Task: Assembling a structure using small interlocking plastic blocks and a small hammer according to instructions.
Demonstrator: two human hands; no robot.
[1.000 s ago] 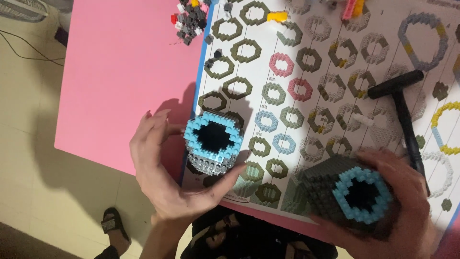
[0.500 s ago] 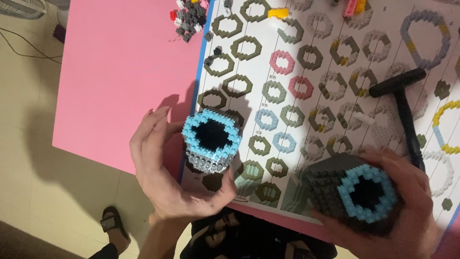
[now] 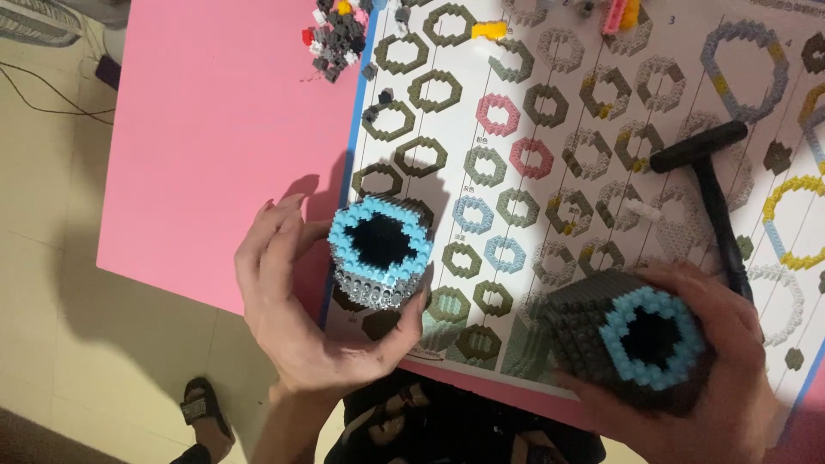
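Pink table [image 3: 215,146] fills the upper left of the view, its near edge running just above the person's lap. Over its right part lies a large white instruction sheet [image 3: 550,112] printed with rows of octagonal rings, reaching to the table's near edge. At that near edge, towards the right, the right hand [image 3: 730,378] wraps a dark grey brick tube [image 3: 636,344] with a light-blue ring at its open end, fingers curled close round its far side. On the sheet's left border, near the near edge, the left hand [image 3: 301,309] cups a shorter tube [image 3: 380,251], blue-rimmed with a silvery base, thumb under it and fingers pressed along its left side. A black hammer-like tool [image 3: 709,185] rests on the sheet beyond the right hand. Loose small bricks [image 3: 335,34], probably grey, red and white, sit at the table's far edge.
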